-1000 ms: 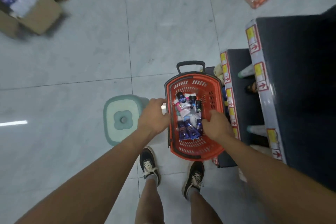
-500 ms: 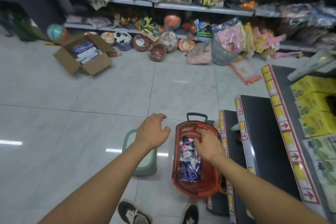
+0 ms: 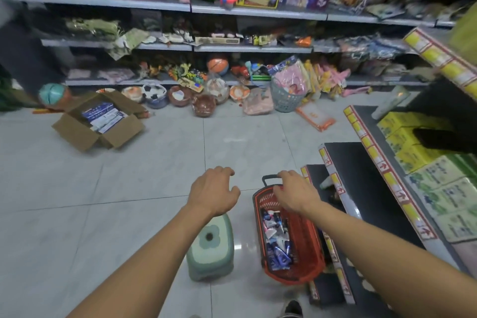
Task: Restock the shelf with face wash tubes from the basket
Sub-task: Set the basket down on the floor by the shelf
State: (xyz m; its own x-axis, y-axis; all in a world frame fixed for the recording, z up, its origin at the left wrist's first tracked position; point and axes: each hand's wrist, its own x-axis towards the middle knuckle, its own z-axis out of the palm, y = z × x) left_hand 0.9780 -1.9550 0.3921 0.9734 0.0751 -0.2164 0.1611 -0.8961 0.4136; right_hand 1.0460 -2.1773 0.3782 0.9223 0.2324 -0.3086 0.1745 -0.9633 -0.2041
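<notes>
The red plastic slatted basket (image 3: 307, 248) of face wash tubes (image 3: 277, 240) sits at five o'clock. Left hand (image 3: 214, 192) hovers loosely spread, empty; right hand (image 3: 296, 195) seems empty, fingers curled over the basket's far rim. A careless grab could tip it.

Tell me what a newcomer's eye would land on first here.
First, the red basket on the floor at lower right, full of face wash tubes, with the right hand over its far end. Beside it stands a green stool, below the empty left hand. An open cardboard box sits far left.

Tubes (image 3: 277, 240) in basket (image 3: 309, 263); stool (image 3: 210, 248) left.
</notes>
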